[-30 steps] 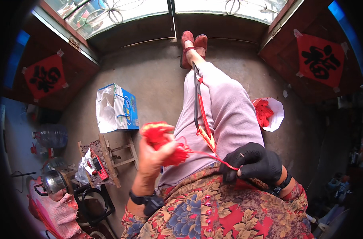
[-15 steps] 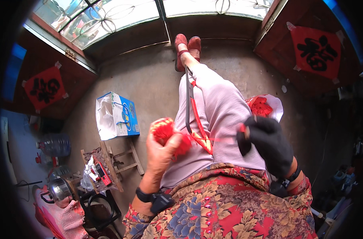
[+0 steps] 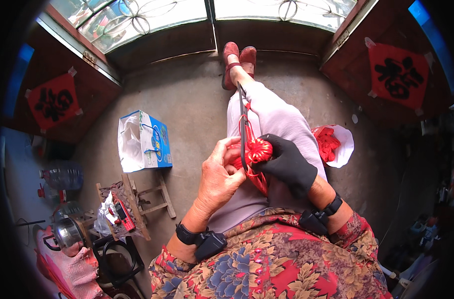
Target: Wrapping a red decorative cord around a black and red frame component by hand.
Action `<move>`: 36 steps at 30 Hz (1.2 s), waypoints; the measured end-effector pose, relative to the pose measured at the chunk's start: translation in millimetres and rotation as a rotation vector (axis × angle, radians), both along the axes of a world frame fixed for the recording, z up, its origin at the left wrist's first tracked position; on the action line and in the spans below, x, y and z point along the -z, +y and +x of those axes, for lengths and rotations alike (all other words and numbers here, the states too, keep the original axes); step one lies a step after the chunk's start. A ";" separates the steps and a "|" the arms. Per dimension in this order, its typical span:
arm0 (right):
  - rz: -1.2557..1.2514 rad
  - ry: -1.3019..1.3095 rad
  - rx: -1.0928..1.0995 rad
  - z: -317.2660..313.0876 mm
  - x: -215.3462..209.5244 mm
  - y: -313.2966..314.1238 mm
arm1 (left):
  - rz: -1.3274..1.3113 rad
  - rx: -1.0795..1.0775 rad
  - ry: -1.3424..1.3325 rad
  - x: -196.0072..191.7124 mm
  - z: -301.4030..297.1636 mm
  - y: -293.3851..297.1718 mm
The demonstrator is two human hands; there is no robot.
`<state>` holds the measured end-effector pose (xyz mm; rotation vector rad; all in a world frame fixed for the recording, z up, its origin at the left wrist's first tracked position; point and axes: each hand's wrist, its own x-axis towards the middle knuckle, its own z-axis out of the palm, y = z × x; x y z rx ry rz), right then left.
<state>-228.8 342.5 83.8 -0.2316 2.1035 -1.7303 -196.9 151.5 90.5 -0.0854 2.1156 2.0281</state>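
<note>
My left hand (image 3: 218,175), bare, and my right hand (image 3: 285,162), in a black glove, meet over my lap and both grip a red knotted cord ornament (image 3: 257,150). A dark cord (image 3: 242,122) with red strands runs from the ornament along my outstretched legs toward my red shoes (image 3: 238,56). Red cord loops (image 3: 258,181) hang below the knot between the two hands. Black bands sit on both wrists.
A blue and white paper bag (image 3: 144,141) stands on the concrete floor at the left. A white bag of red pieces (image 3: 333,143) lies right of my legs. A small wooden stool (image 3: 132,202) with tools, a kettle (image 3: 65,233) and a water bottle (image 3: 61,176) sit lower left.
My right hand has come in from the right and closed on the red ornament beside my left hand. The two hands now meet at the knot over my lap.
</note>
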 end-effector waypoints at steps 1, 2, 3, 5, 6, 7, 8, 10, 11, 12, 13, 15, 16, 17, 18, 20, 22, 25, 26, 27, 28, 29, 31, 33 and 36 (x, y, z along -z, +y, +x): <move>-0.140 -0.066 0.046 0.3 0.2 2.5 | 0.147 -0.015 0.005 -2.2 0.1 0.6; -0.303 -0.114 0.136 0.5 -2.9 6.9 | -0.075 -0.054 0.203 1.2 -0.9 -1.4; -0.438 -0.107 0.215 -1.0 -3.1 12.8 | -0.186 -0.134 0.331 -2.1 -2.1 -5.2; -0.889 -0.304 0.299 -6.5 -8.5 29.9 | 0.198 -0.142 0.016 -18.8 6.7 -17.6; -1.066 -0.322 0.330 -2.9 -24.8 32.1 | 0.287 0.046 -0.088 -24.2 8.6 -29.5; -1.244 -0.335 0.362 2.9 -45.4 34.0 | 0.290 0.051 -0.088 -24.2 10.9 -26.9; -1.132 -0.378 0.451 14.5 -67.0 31.2 | 0.594 0.201 -0.186 -24.2 17.4 -24.6; -1.109 -0.365 0.090 40.8 -72.1 51.2 | 0.951 0.359 -0.305 -33.8 24.5 -8.6; -0.986 -0.327 -0.025 56.4 -79.1 56.5 | 1.109 0.316 -0.308 -34.3 25.9 0.8; -0.988 -0.326 -0.020 57.9 -78.2 57.9 | 1.169 0.216 -0.334 -32.6 28.2 1.7; -0.895 -0.349 0.012 58.9 -76.1 58.5 | 1.226 0.112 -0.359 -28.3 32.2 1.2; -0.710 -0.392 0.069 57.3 -68.2 60.7 | 1.496 -0.001 -0.414 -8.7 42.3 -13.2; -0.615 -0.415 0.094 55.3 -63.1 59.9 | 1.443 -0.043 -0.452 -6.3 49.3 -21.4; -0.528 -0.437 0.119 53.5 -55.4 58.8 | 1.380 -0.085 -0.490 -4.3 57.7 -29.1; -0.257 -0.347 0.149 49.4 -60.8 53.3 | 1.390 -0.048 -0.516 -3.2 59.0 -31.6; -0.115 -0.339 0.171 45.3 -21.6 28.5 | 1.144 -0.116 -0.523 7.7 83.6 -44.4; 0.078 -0.137 0.084 45.7 -7.8 12.8 | 1.023 -0.105 -0.508 23.2 102.8 -58.8; 0.191 0.010 -0.006 47.4 8.0 1.0 | 0.788 -0.155 -0.517 13.1 106.9 -56.2; 0.254 0.095 -0.052 48.6 10.8 -1.7 | 0.620 -0.129 -0.526 13.0 113.0 -57.3; 0.256 0.095 -0.055 48.0 9.9 -2.4 | 0.453 -0.102 -0.533 13.2 118.3 -58.2; 0.248 0.099 -0.067 46.6 8.1 -2.7 | 0.386 -0.097 -0.508 13.6 121.6 -55.9; 0.245 0.103 -0.079 46.6 7.3 -3.3 | 0.335 -0.027 -0.503 6.1 123.5 -58.0; 0.166 0.076 -0.008 47.8 29.4 5.6 | 0.312 0.051 -0.526 -1.8 119.3 -64.2; -0.091 -0.149 0.129 32.8 13.0 15.2 | 0.364 0.080 -0.569 -3.3 117.9 -68.8; -0.659 -0.465 0.587 12.4 -29.0 47.9 | 0.503 0.165 -0.593 -1.6 113.9 -71.1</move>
